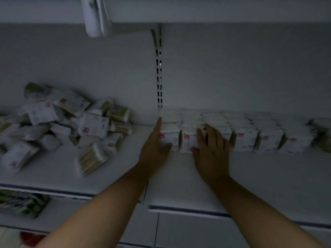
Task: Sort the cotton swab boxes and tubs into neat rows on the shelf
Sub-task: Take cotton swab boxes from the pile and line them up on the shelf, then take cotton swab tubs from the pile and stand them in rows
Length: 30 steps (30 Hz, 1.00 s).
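Observation:
White cotton swab packs with pink labels stand in a tidy row (245, 140) along the right half of the white shelf (179, 172), several deep toward the back wall. My left hand (155, 145) lies flat against the left end of that row, fingers straight, thumb touching the front of the first pack (169, 138). My right hand (212, 149) rests open on the fronts of the second and third packs, pressing against them. A loose heap of swab packs (68, 120) lies on the left half of the shelf.
One pack with wooden swab sticks (91, 159) lies apart in front of the heap. The shelf above has a white hanging tag (95, 17). A slotted upright (159, 77) divides the back wall. A lower shelf at left holds green-patterned packs (23, 204).

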{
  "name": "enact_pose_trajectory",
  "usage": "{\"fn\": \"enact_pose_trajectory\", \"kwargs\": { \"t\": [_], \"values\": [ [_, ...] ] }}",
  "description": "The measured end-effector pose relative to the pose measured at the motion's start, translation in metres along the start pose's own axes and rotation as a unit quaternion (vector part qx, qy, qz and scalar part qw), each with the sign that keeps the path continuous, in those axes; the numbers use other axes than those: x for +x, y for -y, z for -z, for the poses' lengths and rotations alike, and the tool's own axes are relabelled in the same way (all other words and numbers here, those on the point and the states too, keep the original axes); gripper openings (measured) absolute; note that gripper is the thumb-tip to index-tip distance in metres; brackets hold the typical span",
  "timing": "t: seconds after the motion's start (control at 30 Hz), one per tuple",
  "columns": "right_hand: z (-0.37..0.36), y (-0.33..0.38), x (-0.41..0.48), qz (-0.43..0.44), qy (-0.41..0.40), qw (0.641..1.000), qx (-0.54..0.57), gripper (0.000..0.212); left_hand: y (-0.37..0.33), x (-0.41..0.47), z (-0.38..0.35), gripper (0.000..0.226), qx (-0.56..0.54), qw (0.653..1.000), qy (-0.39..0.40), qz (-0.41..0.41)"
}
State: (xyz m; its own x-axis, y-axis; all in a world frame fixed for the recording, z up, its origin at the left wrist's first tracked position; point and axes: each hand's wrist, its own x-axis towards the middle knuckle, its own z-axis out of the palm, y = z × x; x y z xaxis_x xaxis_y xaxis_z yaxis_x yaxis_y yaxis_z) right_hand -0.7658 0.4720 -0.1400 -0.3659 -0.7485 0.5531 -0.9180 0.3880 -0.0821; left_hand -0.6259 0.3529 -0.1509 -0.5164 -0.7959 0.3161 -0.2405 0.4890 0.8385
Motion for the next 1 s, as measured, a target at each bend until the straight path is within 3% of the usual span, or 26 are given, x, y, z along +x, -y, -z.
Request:
{"fn": "enact_pose_trajectory", "kwargs": {
  "t": [0.2,0.3,0.4,0.43,0.57,0.63,0.73,0.9,1.0],
  "values": [
    [0.020,0.010,-0.008,0.011,0.041,0.999,-0.008,0.060,-0.010,-0.005,0.006,0.118,-0.146,0.987,0.049,0.055],
    [0.036,0.022,-0.026,0.038,0.069,0.997,-0.019,0.057,-0.012,-0.021,0.025,0.106,-0.045,0.996,0.041,0.070],
    [0.054,0.057,-0.033,0.143,0.063,0.987,-0.024,0.044,-0.014,-0.039,0.073,0.082,0.070,0.995,0.065,0.015],
    [0.060,0.076,-0.028,0.172,0.062,0.983,-0.030,0.043,-0.016,-0.043,0.097,0.078,0.125,0.989,0.082,-0.009],
    [0.078,0.179,0.001,0.231,0.132,0.962,-0.057,0.070,-0.019,-0.063,0.224,0.074,0.316,0.938,0.134,-0.047],
    [0.078,0.232,0.015,0.239,0.196,0.950,-0.041,0.068,-0.010,-0.076,0.298,0.073,0.395,0.904,0.158,-0.040],
    [0.083,0.310,0.032,0.253,0.232,0.939,-0.029,0.065,0.016,-0.100,0.404,0.071,0.484,0.862,0.146,0.020],
    [0.081,0.419,0.038,0.316,0.236,0.919,-0.001,0.061,0.064,-0.153,0.528,0.069,0.507,0.842,0.093,0.160],
    [0.073,0.465,0.043,0.348,0.238,0.907,0.010,0.059,0.085,-0.169,0.568,0.070,0.502,0.839,0.067,0.199]
  ]
}}
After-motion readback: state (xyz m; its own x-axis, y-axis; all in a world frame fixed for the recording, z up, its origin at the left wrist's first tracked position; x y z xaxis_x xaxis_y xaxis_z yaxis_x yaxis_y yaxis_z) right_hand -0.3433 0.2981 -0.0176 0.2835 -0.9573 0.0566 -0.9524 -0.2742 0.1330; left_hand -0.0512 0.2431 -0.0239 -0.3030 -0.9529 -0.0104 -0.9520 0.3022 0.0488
